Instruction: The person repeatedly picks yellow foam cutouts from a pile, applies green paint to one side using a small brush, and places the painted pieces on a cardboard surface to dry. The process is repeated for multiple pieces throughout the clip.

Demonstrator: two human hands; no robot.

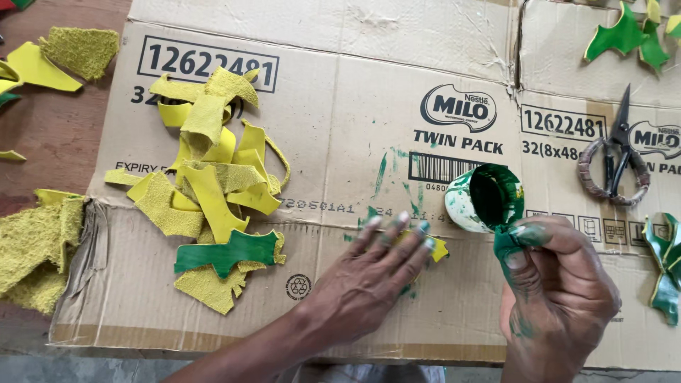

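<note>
Paint, green and wet, sits inside the small white pot (486, 198) that my right hand (557, 291) tips on its side, fingers wrapped round its lower edge, with its mouth facing me. The pot lies at about four o'clock from the middle of the flattened cardboard box (355, 85) that covers the desk. My right fingertips (528, 234) are coated in green.

At nine o'clock from the pot, my left hand (376, 276) lies flat with fingers spread, gripping nothing, pressing down a small yellow piece (438, 248) whose tip pokes out at three o'clock from my fingers. Most of that piece is hidden under my palm.

To do this well, I judge I should keep the piece pinned firmly so it cannot slide, take only a little paint on a fingertip, and spread it thinly from the middle towards the edges, keeping the pot tilted no further so nothing runs out.

Farther out, at nine o'clock, a green-painted piece (227, 252) lies on a heap of yellow offcuts (206, 163). Scissors (616, 152) with wrapped handles rest at two o'clock from the pot.
</note>
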